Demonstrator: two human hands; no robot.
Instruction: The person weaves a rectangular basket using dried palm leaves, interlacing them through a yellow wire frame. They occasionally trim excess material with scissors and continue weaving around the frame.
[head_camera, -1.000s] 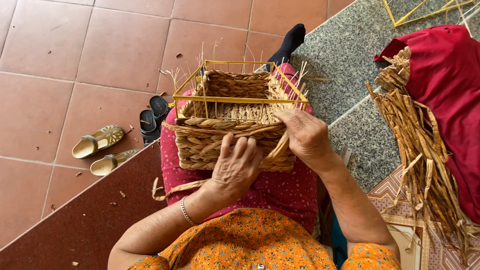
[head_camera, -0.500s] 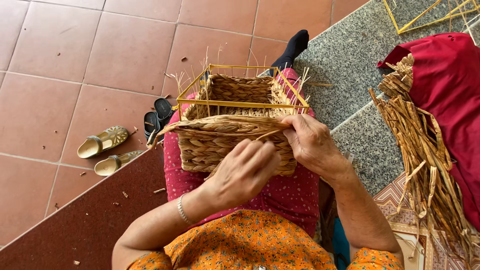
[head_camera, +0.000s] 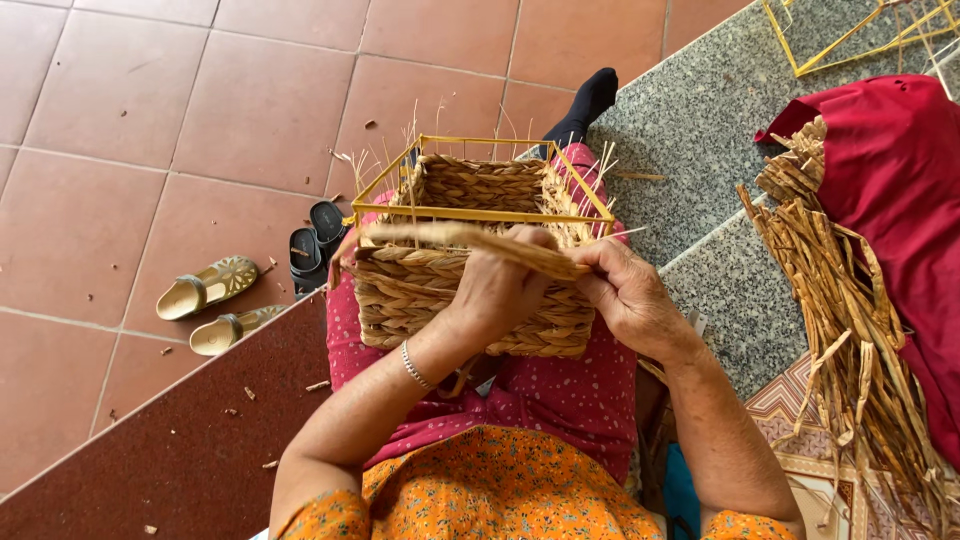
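since the earlier frame the left hand (head_camera: 500, 290) has been raised up the near wall of the woven basket (head_camera: 470, 285), which rests on the lap. a braided strand (head_camera: 470, 240) is pinched between left and right hand (head_camera: 625, 295) along the basket's near top edge. the lower walls are woven; the yellow wire rim (head_camera: 480, 212) is left bare. loose dried fibre (head_camera: 850, 310) lies right of the basket.

Both hands, left hand (head_camera: 500, 290) and right hand (head_camera: 630, 295), are gripping a braided straw strand (head_camera: 450, 237) across the half-woven basket (head_camera: 440, 290) resting on the person's lap.
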